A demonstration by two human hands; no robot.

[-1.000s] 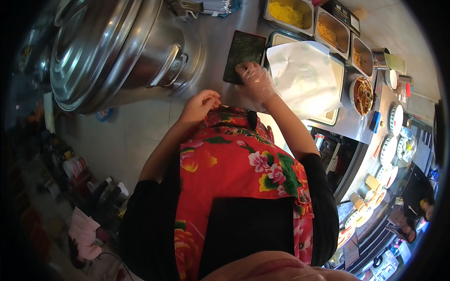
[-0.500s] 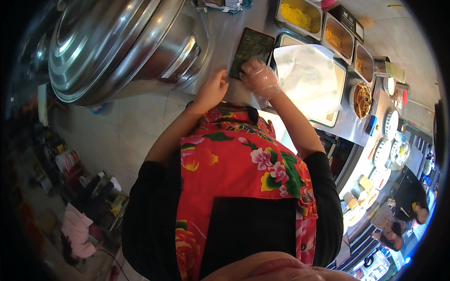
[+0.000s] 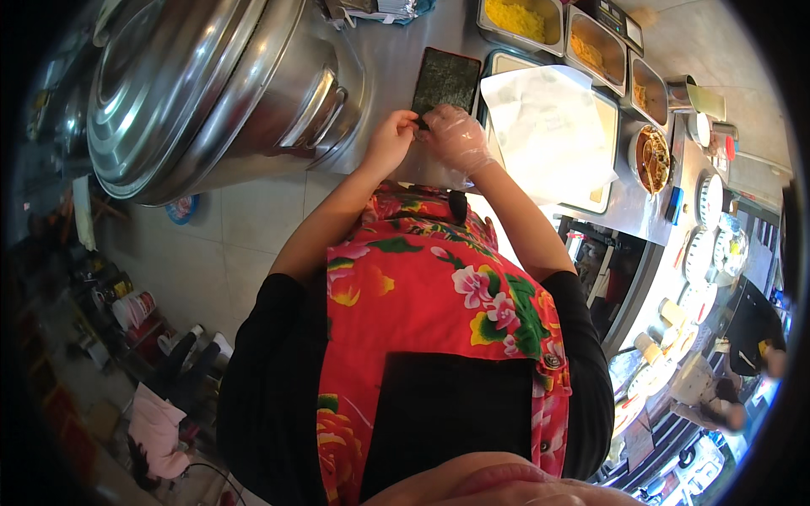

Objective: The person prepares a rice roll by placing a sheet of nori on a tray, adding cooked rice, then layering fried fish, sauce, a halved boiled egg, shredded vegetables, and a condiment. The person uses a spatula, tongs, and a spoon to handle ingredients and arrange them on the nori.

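A stack of dark green nori sheets [image 3: 447, 80], rectangular with a reddish-brown border, lies on the steel counter. At its near edge my two hands meet. My bare left hand [image 3: 392, 139] pinches a dark corner of nori between thumb and fingertips. In a clear plastic glove, my right hand [image 3: 456, 135] is closed at the same edge, its fingers curled over the nori and partly hiding it. Right of the nori, a white paper sheet [image 3: 544, 126] covers most of a pale board in a dark-rimmed tray [image 3: 603, 198].
A large lidded steel pot [image 3: 194, 93] stands at the left. Steel pans of yellow shreds [image 3: 515, 17] and orange filling [image 3: 586, 52] line the back right. A bowl of dark sauce [image 3: 651, 160] sits nearer, beside a blue object [image 3: 675, 205]. Other people are farther off.
My left hand has moved up and right to meet my right hand, and its fingers have closed on the nori's corner. The gloved right hand has shifted slightly left.
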